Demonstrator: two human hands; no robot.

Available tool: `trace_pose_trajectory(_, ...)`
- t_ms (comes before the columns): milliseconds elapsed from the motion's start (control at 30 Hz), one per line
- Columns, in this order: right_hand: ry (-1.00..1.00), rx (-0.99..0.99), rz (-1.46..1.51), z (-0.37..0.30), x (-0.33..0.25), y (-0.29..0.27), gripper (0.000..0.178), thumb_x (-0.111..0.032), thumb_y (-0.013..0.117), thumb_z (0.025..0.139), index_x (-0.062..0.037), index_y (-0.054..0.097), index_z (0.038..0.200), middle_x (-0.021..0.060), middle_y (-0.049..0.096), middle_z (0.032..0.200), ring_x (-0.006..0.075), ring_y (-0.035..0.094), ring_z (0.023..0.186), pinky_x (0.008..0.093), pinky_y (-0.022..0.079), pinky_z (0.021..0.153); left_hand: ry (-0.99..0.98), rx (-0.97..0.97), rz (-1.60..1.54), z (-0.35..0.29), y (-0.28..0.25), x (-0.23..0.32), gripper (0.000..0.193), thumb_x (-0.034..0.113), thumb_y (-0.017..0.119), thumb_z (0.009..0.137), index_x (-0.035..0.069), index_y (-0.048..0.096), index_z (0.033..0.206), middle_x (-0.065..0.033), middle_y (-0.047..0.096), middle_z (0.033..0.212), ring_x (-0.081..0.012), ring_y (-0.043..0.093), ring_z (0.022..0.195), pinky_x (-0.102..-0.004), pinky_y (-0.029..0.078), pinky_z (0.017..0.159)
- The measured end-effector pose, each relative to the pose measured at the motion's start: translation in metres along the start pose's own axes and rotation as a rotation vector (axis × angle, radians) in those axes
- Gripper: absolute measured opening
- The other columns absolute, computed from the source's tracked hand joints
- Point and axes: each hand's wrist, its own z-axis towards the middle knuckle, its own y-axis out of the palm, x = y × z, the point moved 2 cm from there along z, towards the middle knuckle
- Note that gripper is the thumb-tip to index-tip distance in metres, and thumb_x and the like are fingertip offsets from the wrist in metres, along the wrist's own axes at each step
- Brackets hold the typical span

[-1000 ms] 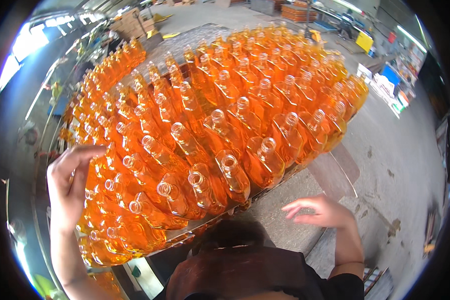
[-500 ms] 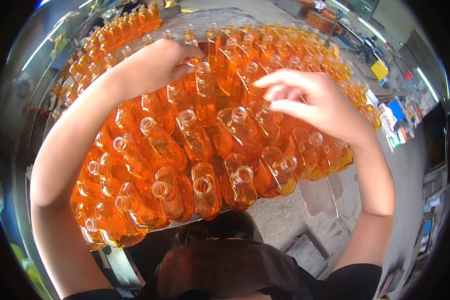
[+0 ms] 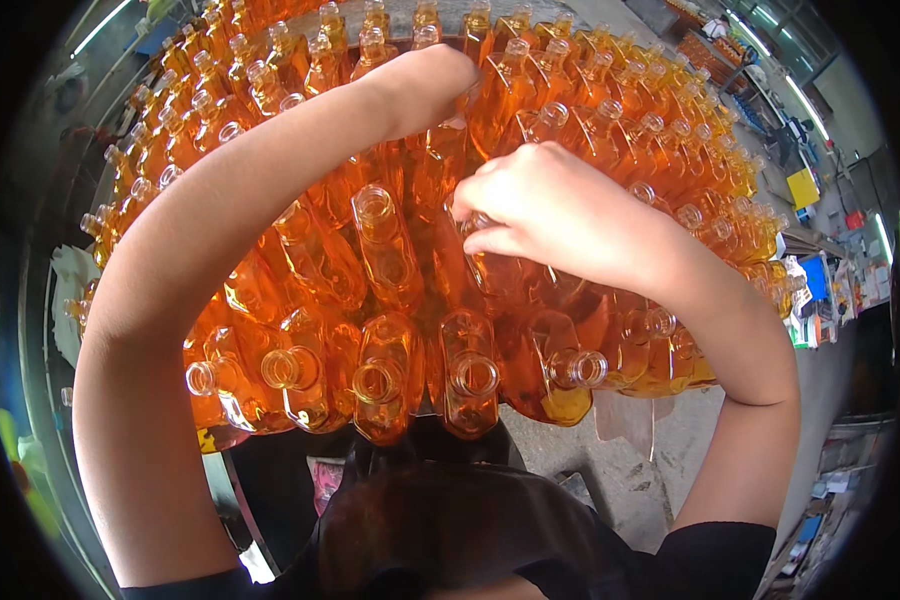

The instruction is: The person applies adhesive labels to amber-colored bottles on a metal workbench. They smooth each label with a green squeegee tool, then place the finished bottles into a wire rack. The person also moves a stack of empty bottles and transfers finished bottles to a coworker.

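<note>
Right hand [image 3: 545,205]: curled round a bottle neck [image 3: 478,223]
Left hand [image 3: 445,85]: fingers hidden, can't tell
Crowding both: close-packed orange bottles [image 3: 388,255]

I count two bare hands — my left hand [image 3: 448,85] and my right hand [image 3: 535,195] — plus two black sleeves [image 3: 720,555], one dark glossy apron [image 3: 430,530] and one flat yellow panel [image 3: 801,188]. The orange, clear-necked glass bottles [image 3: 388,245] run to dozens, overlapping too much for me to total exactly; at least five stand nearest me.
</note>
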Motion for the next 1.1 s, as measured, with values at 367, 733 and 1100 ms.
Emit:
trace_pose_trajectory(367,0.068,-0.073,-0.065,0.008,0.002,-0.003,0.025,-0.018,0.074,0.078,0.0017,0.065,0.090,0.0174,0.067,0.083,0.0330,0.066,0.079,0.0386,0.053,0.072,-0.069,-0.029,-0.100,0.011,0.003,0.007,0.034,0.008,0.072,0.079,0.003,0.063,0.111,-0.0202,0.065,0.104,-0.0360,0.061,0.102,-0.0416,0.049,0.089)
trace_pose_trajectory(733,-0.164,-0.120,-0.043,-0.031,-0.064,-0.017,0.041,-0.041,0.065,0.084,-0.0037,0.055,0.096,0.0095,0.063,0.079,0.0287,0.066,0.079,0.0406,0.055,0.065,-0.038,0.071,-0.194,-0.121,-0.087,0.039,0.025,0.018,0.064,0.089,0.003,0.066,0.109,-0.0143,0.070,0.097,-0.0266,0.068,0.089,-0.0379,0.053,0.081)
trace_pose_trajectory(1100,-0.289,-0.266,-0.111,-0.040,-0.085,-0.004,0.012,-0.006,0.063,0.074,-0.0010,0.056,0.083,0.0127,0.060,0.073,0.0289,0.066,0.070,0.0375,0.054,0.060,-0.078,-0.031,-0.184,-0.219,-0.015,0.124,0.030,0.003,0.071,0.072,0.002,0.058,0.099,-0.0130,0.056,0.091,-0.0334,0.057,0.092,-0.0412,0.048,0.080)
